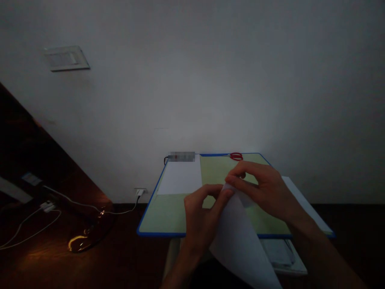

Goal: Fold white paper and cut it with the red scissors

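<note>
**Left hand (200, 214) and right hand (264, 190) both pinching one paper corner**

Watching my feed here. The left hand is curled nearly closed, with thumb and fingertips nipped onto the top corner of a white sheet (240, 241). The right hand is flatter and its fingers are stretched out long, but its tips meet the left ones on that same corner, so both have hold of it. The rest of the sheet drops away below the hands, towards me and off the near edge of the worktop (162, 218), which is a green board with a blue rim.

Progress, as far as I can judge: not much is done. The corner is lifted and gripped, but I can't spot a crease or a cut anywhere on the sheet. It's dim, though, so a faint fold could be hiding. Pretty much all the work on the paper looks to be left.

Around the hands:
- a second white sheet (180, 178) lies flat just beyond the left hand, not touched
- red scissors (236, 156) sit past the right hand's fingertips at the far edge, lying alone
- another pale sheet (303, 200) pokes out under the right forearm
- well off to the left of the left hand, a white cable (120, 211) trails from a wall plug across the dark floor
</note>
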`<state>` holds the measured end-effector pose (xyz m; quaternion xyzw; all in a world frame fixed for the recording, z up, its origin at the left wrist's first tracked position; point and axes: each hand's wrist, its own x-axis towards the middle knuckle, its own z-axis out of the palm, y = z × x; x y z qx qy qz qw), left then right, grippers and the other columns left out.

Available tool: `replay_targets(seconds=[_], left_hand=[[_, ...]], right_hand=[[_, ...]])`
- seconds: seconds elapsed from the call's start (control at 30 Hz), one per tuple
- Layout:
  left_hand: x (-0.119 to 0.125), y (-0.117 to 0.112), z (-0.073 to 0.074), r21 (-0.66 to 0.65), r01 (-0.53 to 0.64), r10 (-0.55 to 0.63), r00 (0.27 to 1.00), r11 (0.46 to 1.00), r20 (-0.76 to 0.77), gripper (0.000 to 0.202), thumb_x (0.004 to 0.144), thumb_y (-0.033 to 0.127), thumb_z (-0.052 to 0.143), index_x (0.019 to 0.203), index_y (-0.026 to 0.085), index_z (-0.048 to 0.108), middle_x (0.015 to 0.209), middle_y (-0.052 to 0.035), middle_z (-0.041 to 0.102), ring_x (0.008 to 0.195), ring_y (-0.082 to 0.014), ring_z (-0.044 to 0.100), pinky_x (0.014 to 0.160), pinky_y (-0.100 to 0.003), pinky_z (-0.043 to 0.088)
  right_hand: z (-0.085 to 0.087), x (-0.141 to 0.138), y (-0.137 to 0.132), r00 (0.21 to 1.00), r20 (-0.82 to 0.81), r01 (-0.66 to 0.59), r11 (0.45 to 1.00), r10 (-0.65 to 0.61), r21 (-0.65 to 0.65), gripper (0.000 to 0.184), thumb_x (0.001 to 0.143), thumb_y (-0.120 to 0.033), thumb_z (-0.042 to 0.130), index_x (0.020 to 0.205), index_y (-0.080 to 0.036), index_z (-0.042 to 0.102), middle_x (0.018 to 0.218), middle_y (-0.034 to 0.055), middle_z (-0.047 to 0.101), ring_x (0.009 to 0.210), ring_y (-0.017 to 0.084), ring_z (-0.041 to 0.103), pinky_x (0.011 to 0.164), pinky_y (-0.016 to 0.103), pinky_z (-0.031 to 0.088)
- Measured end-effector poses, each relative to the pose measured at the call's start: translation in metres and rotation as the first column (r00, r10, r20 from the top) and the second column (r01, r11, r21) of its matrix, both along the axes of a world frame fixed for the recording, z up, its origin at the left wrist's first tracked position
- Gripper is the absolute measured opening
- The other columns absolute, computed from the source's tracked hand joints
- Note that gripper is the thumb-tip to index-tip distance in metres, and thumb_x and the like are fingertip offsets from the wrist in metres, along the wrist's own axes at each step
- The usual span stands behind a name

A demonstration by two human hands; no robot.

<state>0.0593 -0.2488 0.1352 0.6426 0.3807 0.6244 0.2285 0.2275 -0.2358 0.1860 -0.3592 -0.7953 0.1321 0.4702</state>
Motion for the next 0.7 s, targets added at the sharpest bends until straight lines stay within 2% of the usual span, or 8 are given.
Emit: replay_targets(seconds=[0.27, 0.5, 0.7], left_hand=[[0.0, -0.004, -0.01, -0.151, 0.018, -0.015, 1.0, 0.988, 0.021, 0.005, 0.084, 0.026, 0.08, 0.081, 0.022, 0.081, 0.074, 0.0031, 0.079, 0.067, -0.014, 0.074, 0.066, -0.021, 0.054], [-0.003, -0.007, -0.022, -0.135, 0.051, -0.059, 0.996, 0.99, -0.062, 0.011, 0.09, 0.026, 0.073, 0.088, 0.02, 0.082, 0.081, 0.0002, 0.081, 0.072, -0.0157, 0.075, 0.072, -0.023, 0.056], [0.001, -0.009, -0.032, -0.168, 0.065, -0.069, 0.997, 0.984, -0.019, 0.021, 0.099, 0.028, 0.058, 0.102, 0.019, 0.077, 0.097, -0.0041, 0.081, 0.084, -0.0167, 0.074, 0.075, -0.024, 0.055]], right_hand=[[-0.008, -0.001, 0.002, 0.994, -0.062, 0.087, 0.996, -0.087, -0.003, 0.014, 0.095, -0.028, 0.069, 0.082, -0.024, 0.07, 0.078, -0.003, 0.07, 0.076, 0.015, 0.068, 0.068, 0.025, 0.053], [-0.002, 0.003, 0.007, 0.983, -0.091, 0.157, 0.988, -0.157, -0.007, 0.016, 0.094, -0.036, 0.068, 0.083, -0.026, 0.075, 0.085, 0.0006, 0.077, 0.082, 0.02, 0.072, 0.069, 0.029, 0.055], [-0.001, -0.001, 0.012, 0.971, -0.113, 0.211, 0.977, -0.209, 0.005, 0.015, 0.092, -0.033, 0.069, 0.082, -0.026, 0.076, 0.085, 0.0015, 0.078, 0.086, 0.022, 0.072, 0.075, 0.033, 0.055]])
